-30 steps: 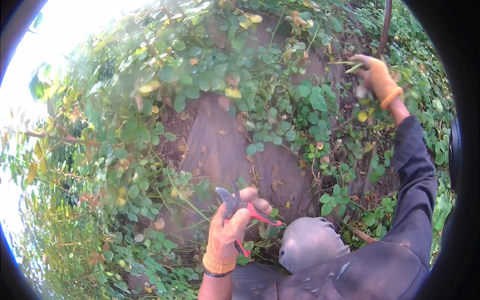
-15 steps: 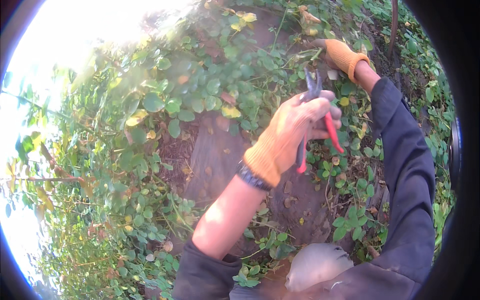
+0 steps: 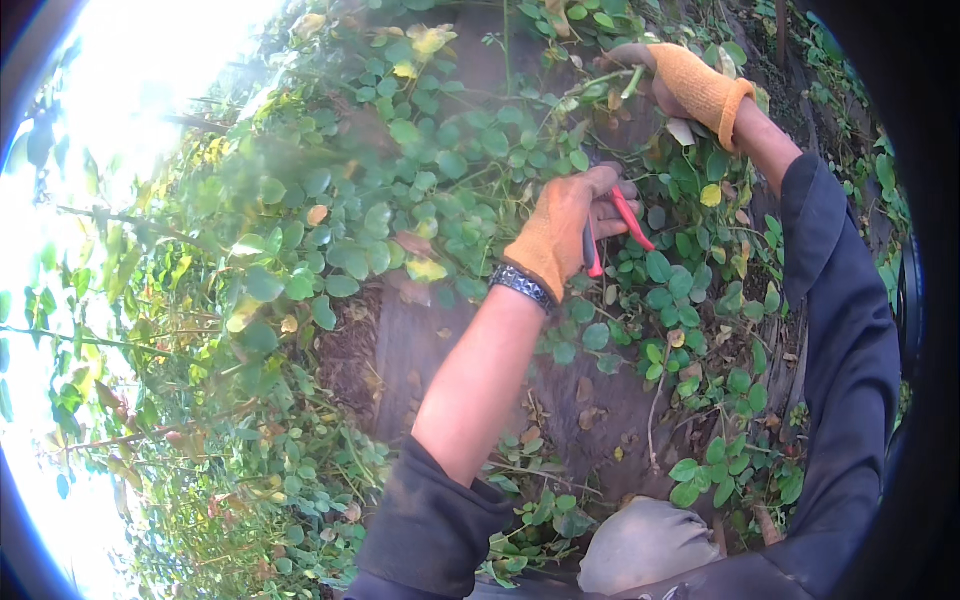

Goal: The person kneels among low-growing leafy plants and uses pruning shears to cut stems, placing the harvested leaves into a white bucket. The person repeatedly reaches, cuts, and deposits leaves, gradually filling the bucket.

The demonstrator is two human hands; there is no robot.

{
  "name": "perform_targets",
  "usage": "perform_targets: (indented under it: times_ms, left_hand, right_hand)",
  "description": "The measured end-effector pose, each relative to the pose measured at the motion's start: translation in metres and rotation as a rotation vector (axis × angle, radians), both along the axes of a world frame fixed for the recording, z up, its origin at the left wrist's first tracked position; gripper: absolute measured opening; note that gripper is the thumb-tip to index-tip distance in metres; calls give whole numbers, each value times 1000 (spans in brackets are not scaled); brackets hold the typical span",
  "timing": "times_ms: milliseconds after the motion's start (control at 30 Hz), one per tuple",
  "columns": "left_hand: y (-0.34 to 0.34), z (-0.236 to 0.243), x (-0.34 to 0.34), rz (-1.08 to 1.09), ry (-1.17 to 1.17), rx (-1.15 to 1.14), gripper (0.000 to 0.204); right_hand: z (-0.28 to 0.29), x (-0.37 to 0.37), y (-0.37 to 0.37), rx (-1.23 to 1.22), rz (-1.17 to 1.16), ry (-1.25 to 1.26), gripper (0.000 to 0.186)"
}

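My left hand, in an orange glove with dark fingertips and a patterned band at the wrist, grips pruning shears with red and dark handles; their blades are hidden among fingers and leaves. Up and to the right, my right hand, gloved alike, is closed on short green stems among the foliage. Small-leafed plants, some leaves yellowing, surround both hands.
Grey-brown ground shows between the plants, with dry leaves on it. Dense branches fill the left side under bright glare. A grey cloth-covered rounded shape, perhaps my knee, is at the bottom. A thin dark pole stands at top right.
My left hand has moved up with the shears from low in the view to just below my right hand. My right hand has shifted up and leftward with the stems.
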State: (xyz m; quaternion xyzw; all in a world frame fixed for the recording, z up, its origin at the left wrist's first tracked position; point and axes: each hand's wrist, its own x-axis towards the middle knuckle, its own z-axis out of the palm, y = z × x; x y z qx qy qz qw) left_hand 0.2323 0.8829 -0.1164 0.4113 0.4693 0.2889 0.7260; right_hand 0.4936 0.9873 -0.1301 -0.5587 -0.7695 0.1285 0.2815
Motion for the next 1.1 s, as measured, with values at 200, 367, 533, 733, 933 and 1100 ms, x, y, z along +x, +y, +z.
perform_targets:
  times_ms: [200,367,533,733,933,1100]
  left_hand:
    - [10,7,1,-37,2,62,48]
    - [21,21,1,-36,77,44,45]
    - [32,16,7,44,138,16,40]
    - [9,25,9,-188,283,143,40]
    - [-66,73,1,-291,-44,141,52]
    - [-8,96,-27,21,-455,189,55]
  right_hand:
    - [5,-3,-11,15,46,30,62]
    - [-4,-10,-12,123,89,96,64]
    - [-2,-12,-28,-105,70,211,87]
    - [-22,7,-42,-50,92,186,84]
    - [-41,69,-52,-63,47,333,60]
    - [1,53,-67,-60,192,767,59]
